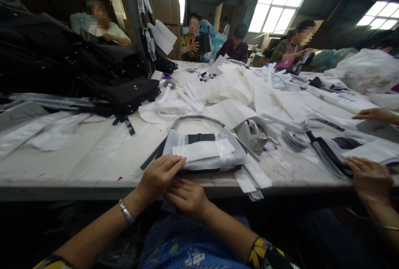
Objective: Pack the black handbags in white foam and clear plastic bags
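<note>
My left hand (159,176) lies on the left end of a black handbag wrapped in white paper and clear plastic (204,152) at the table's near edge, with its fingers flat and together. My right hand (186,196) sits just below the table edge under the left one, fingers curled, touching the wrapping's lower edge. I cannot make out whether it grips anything. The bag's dark strap (196,118) arcs above the bundle. A tape dispenser (252,135) stands just right of the bag.
A neighbour's hands (369,177) rest on another wrapped bag at the right. Black handbags (131,92) are piled at the left. White paper sheets (249,90) cover the middle of the table (77,165). Several people sit along the far side.
</note>
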### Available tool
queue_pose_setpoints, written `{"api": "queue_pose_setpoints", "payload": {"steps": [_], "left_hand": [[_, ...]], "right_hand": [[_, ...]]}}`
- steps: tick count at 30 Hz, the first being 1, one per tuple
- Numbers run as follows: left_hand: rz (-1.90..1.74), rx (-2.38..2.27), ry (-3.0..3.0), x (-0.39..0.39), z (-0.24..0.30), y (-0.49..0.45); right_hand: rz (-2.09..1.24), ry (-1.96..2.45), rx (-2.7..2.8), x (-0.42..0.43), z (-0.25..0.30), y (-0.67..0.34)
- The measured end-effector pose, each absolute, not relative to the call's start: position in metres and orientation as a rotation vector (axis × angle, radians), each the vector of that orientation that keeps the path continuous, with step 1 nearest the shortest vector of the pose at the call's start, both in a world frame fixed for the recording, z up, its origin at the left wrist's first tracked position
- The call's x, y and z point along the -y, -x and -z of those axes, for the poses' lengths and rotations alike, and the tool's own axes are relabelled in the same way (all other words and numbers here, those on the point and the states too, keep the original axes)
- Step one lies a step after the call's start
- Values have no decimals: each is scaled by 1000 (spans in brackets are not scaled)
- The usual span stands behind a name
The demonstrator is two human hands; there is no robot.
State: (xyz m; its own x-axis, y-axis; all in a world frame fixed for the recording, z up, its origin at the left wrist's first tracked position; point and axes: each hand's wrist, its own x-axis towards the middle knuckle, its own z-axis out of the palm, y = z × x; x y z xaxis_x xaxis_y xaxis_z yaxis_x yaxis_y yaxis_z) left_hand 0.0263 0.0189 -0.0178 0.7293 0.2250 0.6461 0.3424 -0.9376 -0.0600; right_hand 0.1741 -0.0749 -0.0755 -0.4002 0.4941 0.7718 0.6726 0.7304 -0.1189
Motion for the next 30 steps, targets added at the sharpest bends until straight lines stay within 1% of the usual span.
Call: {"api": "queue_pose_setpoints", "payload": {"steps": [8, 12, 16, 21, 25, 30], "left_hand": [[1057, 501, 2739, -22, 30, -24], [1067, 507, 2735, -21, 30, -24], [1113, 541, 2702, -16, 33, -27], [1256, 598, 2630, -13, 41, -33], [1401, 695, 2550, -14, 45, -34], [1419, 738, 2504, -15, 47, -34]], "right_hand": [[51, 940, 1968, 126, 71, -176], [8, 961, 1990, 132, 57, -178], [42, 898, 2044, 113, 22, -181], [41, 856, 2132, 67, -21, -187], [63, 942, 2105, 33, -30, -194], [-3, 1150, 1988, 9, -23, -205]]}}
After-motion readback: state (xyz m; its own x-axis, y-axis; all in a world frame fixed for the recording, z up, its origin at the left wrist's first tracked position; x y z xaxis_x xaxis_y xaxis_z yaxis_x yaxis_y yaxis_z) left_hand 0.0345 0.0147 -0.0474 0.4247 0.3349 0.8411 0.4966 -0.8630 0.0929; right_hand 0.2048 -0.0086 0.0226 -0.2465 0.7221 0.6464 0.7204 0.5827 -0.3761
